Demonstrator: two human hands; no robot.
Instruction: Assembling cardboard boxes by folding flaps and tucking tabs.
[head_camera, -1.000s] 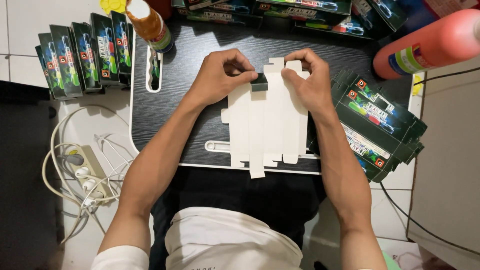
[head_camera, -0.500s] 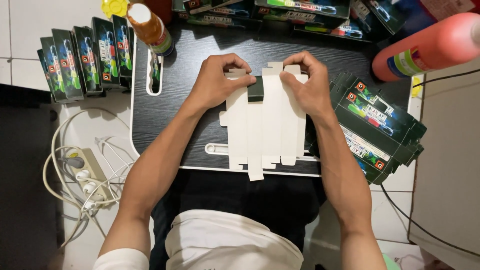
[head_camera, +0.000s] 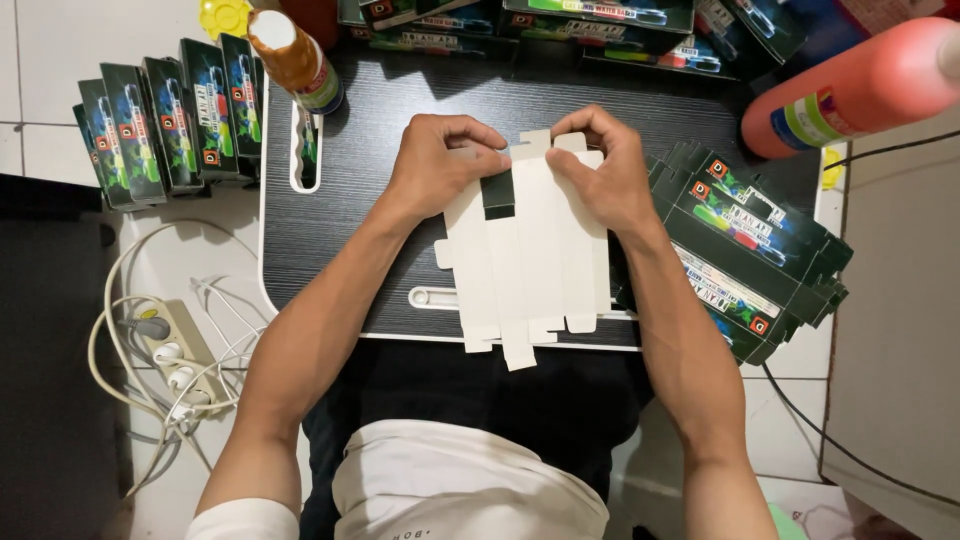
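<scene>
Presently, left hand (head_camera: 440, 160) and right hand (head_camera: 605, 170) pinch the flat white carton blank (head_camera: 530, 250) at its top edge; folding in hand, creasing the panels seems due next.

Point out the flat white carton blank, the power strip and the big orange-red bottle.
flat white carton blank (head_camera: 530, 260): head view, on its middle panel.
power strip (head_camera: 180, 360): head view, on its socket face.
orange-red bottle (head_camera: 860, 90): head view, on its side wall.
</scene>
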